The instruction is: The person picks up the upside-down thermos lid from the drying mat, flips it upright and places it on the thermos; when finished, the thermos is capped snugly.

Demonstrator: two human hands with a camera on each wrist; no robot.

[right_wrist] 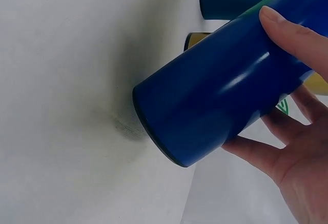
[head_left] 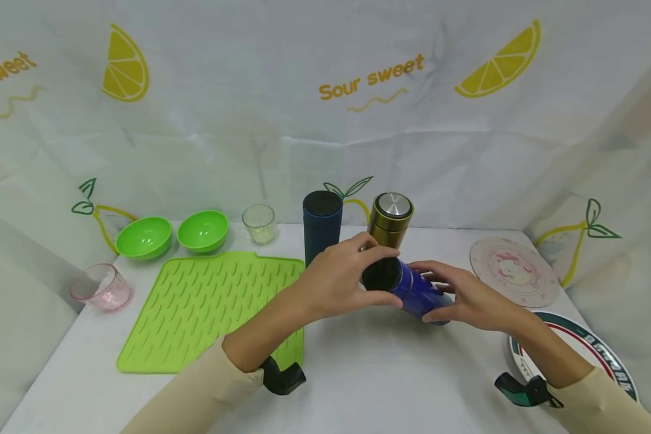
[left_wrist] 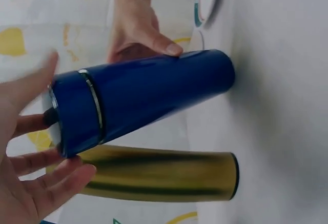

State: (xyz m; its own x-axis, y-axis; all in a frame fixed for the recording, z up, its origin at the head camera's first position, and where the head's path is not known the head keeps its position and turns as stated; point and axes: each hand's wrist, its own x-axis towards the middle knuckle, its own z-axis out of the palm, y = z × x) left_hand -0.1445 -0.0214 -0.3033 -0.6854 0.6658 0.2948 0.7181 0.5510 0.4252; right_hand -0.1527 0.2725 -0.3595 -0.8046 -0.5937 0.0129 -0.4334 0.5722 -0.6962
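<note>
A glossy blue thermos bottle [head_left: 416,293] leans steeply between both hands, its capped end toward the left. My right hand [head_left: 463,296] holds its body, thumb on one side and fingers on the other. My left hand [head_left: 342,274] spans the cap with spread fingers. In the left wrist view, some fingertips touch the cap's rim while the blurred thumb stands slightly off it. Whether the bottle's base [right_wrist: 159,129] touches the table cannot be told. Just behind stands a gold thermos bottle [head_left: 389,226] with a silver-topped lid; a dark navy bottle [head_left: 322,223] is upright to its left.
On the left lie a green ribbed mat [head_left: 211,307], two green bowls [head_left: 143,239], a clear glass [head_left: 259,224] and a pink glass [head_left: 105,289]. A pink patterned round mat [head_left: 512,271] and a white plate [head_left: 580,343] lie right. Curtains enclose the table.
</note>
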